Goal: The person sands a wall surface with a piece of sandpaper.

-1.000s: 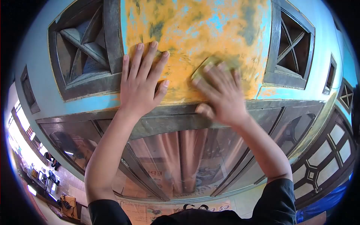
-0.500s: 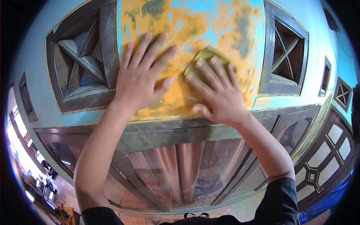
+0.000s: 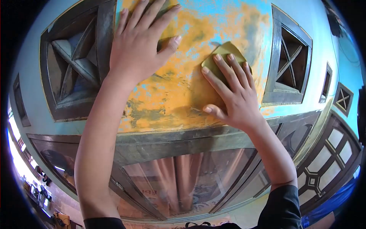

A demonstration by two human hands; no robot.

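Note:
My left hand (image 3: 135, 45) lies against the upper left of a wall panel (image 3: 167, 95), fingers spread and nothing held. The panel shows patchy orange, light blue and dark grey paint. With flat fingers, my right hand (image 3: 242, 97) presses a yellowish-green sheet of sandpaper (image 3: 228, 48) to the panel's right part. The sheet's top edge and corner show above my fingertips; its lower part is hidden under the hand.
Dark wooden vents with crossed slats flank the panel: a left vent (image 3: 76, 61) and a right vent (image 3: 289, 61). Below runs a wooden beam (image 3: 183, 143) over glass with a curtain (image 3: 175, 179) behind. A panelled door (image 3: 326, 160) stands at the right.
My left hand has moved up the panel. My right hand has shifted a little to the right with the sandpaper under its fingers. The view has tilted slightly.

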